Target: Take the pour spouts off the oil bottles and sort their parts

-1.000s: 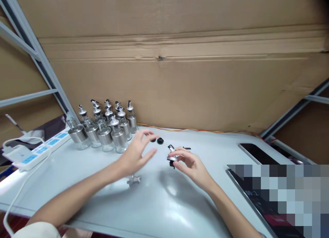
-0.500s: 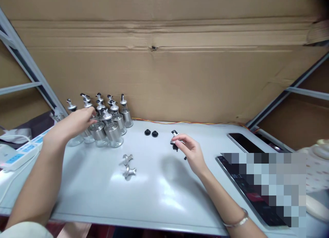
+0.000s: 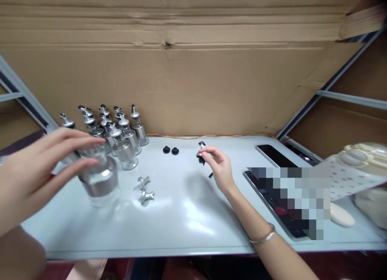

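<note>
My left hand (image 3: 57,159) is curled around the neck of a glass bottle (image 3: 101,185) with a metal band, slightly smeared by motion. No pourer top shows on this bottle. Between the thumb and fingers of my right hand (image 3: 222,167) is a silver and black pourer top (image 3: 200,155), held above the table. Beside that hand lies a tiny black piece (image 3: 211,175). Two silver spout parts (image 3: 146,196) rest on the table between my hands. Farther back sit two black stoppers (image 3: 171,150).
Several bottles with pourer tops (image 3: 125,153) stand grouped at the back left. A phone (image 3: 275,155) and a larger dark-screened device (image 3: 272,205), partly pixelated, lie on the right. Beyond them is a dotted white item (image 3: 347,175). Cardboard (image 3: 193,86) walls the back, with thin wires (image 3: 208,136) along its foot.
My left hand has drawn a bottle out of the group, towards me. My right hand still holds the pourer top in nearly the same place. The view has shifted slightly.
</note>
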Demonstrator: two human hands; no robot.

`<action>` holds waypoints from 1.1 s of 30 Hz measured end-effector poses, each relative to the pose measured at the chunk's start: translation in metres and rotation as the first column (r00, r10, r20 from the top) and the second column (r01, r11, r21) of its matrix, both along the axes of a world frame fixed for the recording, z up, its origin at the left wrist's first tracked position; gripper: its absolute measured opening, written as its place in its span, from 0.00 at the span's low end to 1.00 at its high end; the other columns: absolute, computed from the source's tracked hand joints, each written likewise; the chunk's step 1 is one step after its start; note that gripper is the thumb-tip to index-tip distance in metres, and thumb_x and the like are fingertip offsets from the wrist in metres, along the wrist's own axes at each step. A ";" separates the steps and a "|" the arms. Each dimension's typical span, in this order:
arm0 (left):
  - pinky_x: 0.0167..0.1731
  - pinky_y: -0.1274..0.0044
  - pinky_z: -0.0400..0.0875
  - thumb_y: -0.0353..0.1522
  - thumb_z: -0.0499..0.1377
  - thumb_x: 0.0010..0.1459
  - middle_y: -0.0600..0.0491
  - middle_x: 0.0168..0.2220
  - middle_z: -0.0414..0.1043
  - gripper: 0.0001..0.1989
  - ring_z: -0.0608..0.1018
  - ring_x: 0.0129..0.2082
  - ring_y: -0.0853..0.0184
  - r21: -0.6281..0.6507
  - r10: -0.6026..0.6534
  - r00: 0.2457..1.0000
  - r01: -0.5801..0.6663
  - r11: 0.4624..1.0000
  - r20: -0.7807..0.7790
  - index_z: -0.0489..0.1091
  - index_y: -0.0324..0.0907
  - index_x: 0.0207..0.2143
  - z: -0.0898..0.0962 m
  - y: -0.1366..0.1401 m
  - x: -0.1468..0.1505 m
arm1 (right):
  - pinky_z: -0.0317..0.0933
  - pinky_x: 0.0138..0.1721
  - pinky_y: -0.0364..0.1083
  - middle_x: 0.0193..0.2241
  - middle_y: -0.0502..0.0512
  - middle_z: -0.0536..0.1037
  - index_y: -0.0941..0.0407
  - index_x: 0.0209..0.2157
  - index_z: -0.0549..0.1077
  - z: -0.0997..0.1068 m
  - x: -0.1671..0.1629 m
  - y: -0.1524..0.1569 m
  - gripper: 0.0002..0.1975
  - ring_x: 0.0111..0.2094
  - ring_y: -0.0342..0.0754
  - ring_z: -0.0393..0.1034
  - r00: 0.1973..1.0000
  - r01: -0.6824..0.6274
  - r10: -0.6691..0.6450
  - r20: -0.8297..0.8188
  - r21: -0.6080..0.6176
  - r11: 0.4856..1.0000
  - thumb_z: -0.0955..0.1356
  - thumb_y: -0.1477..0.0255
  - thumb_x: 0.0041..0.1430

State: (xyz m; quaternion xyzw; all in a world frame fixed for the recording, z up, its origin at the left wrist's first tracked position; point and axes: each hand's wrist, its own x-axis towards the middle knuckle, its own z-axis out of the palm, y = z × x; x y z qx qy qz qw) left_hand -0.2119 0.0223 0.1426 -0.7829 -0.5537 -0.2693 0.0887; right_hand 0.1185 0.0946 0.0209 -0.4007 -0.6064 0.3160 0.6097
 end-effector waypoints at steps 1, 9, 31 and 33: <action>0.43 0.75 0.65 0.47 0.50 0.59 0.61 0.45 0.68 0.16 0.72 0.42 0.68 -0.005 -0.111 0.994 0.111 0.994 0.010 0.69 0.55 0.45 -0.003 -0.002 0.009 | 0.63 0.32 0.45 0.30 0.54 0.73 0.55 0.32 0.75 0.000 0.000 -0.001 0.11 0.32 0.46 0.68 1.000 -0.006 0.006 0.006 0.010 1.000 0.67 0.62 0.55; 0.36 0.78 0.70 0.36 0.56 0.59 0.51 0.44 0.73 0.15 0.77 0.39 0.64 -0.253 -0.602 0.791 0.607 0.753 0.107 0.70 0.51 0.49 -0.029 0.012 0.088 | 0.66 0.33 0.45 0.33 0.54 0.71 0.53 0.36 0.78 -0.001 -0.003 -0.002 0.13 0.34 0.45 0.68 0.999 0.033 -0.033 -0.002 0.085 0.996 0.66 0.61 0.57; 0.42 0.74 0.72 0.33 0.58 0.59 0.46 0.55 0.65 0.26 0.75 0.45 0.65 -0.012 -0.387 0.274 0.829 0.559 0.881 0.51 0.53 0.57 -0.111 0.046 0.154 | 0.69 0.40 0.49 0.44 0.57 0.70 0.47 0.52 0.68 0.017 -0.016 -0.035 0.22 0.43 0.50 0.69 0.951 -0.151 -0.011 0.309 0.495 0.856 0.69 0.74 0.54; 0.42 0.74 0.72 0.33 0.58 0.58 0.46 0.56 0.64 0.24 0.75 0.45 0.65 -0.009 -0.405 0.276 0.834 0.551 0.872 0.55 0.52 0.56 -0.112 0.048 0.153 | 0.69 0.37 0.47 0.42 0.57 0.70 0.48 0.50 0.69 0.019 -0.017 -0.034 0.22 0.40 0.49 0.69 0.949 -0.159 -0.001 0.316 0.480 0.863 0.70 0.74 0.53</action>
